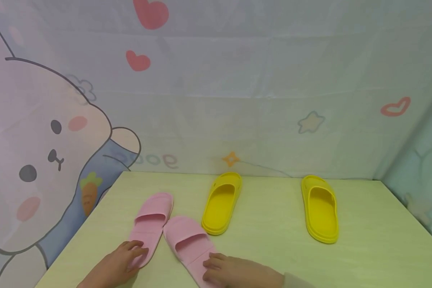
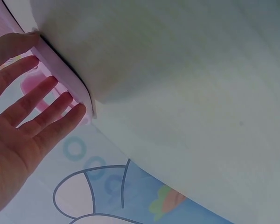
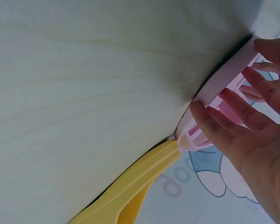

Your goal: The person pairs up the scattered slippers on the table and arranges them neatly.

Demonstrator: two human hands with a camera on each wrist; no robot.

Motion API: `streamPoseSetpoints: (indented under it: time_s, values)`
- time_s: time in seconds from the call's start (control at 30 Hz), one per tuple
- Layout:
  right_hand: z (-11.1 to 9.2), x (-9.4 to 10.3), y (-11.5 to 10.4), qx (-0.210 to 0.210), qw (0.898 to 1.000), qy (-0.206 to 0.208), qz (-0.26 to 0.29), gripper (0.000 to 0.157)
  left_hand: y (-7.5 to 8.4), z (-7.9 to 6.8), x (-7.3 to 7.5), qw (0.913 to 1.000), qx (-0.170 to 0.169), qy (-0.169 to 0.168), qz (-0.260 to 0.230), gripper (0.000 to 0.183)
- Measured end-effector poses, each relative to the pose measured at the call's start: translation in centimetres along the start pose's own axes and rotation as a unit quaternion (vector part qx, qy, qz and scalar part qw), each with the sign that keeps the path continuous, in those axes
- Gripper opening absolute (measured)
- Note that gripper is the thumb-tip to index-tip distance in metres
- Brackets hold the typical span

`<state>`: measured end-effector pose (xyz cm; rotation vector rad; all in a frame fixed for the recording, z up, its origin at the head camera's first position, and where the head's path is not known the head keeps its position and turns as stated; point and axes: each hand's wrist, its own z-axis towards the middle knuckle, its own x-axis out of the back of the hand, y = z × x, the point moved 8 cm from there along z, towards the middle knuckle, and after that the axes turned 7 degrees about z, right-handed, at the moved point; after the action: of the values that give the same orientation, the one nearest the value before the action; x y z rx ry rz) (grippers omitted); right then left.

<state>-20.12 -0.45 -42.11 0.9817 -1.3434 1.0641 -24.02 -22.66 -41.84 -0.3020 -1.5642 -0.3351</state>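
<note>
The left yellow slipper [image 1: 220, 205] stands toe toward the printed backdrop [image 1: 259, 80] on a pale tabletop [image 1: 270, 224]. Just left of that slipper and nearer the person lies one pink slipper [image 1: 192, 244], the right hand [image 1: 234, 272] resting its fingers on the heel end. Farther left of the yellow landmark — close beside its pink mate — is a second pink slipper [image 1: 152, 224], the left hand's [image 1: 115, 263] fingers touching its heel end. Well to the landmark's right sits another yellow slipper [image 1: 321, 212]; behind it, a small orange star [image 1: 231, 159].
</note>
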Motion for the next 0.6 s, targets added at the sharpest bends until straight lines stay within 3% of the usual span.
streamPoseSetpoints:
  time_s: [0.2,0.37,0.6]
  values:
    - [0.9,0.3,0.1,-0.015,1.0,-0.004,-0.005,0.029,0.0,0.0,0.0,0.9999,-0.003,0.0,-0.01,0.035]
    - [1.8,0.0,0.7,-0.054,0.998,-0.014,0.033,0.027,0.3,0.2,0.3,0.9987,-0.035,0.037,0.008,0.034]
    - [3.0,0.3,0.9,-0.047,0.998,0.019,0.025,0.024,0.6,0.3,0.7,0.995,-0.071,0.068,0.017,0.032]
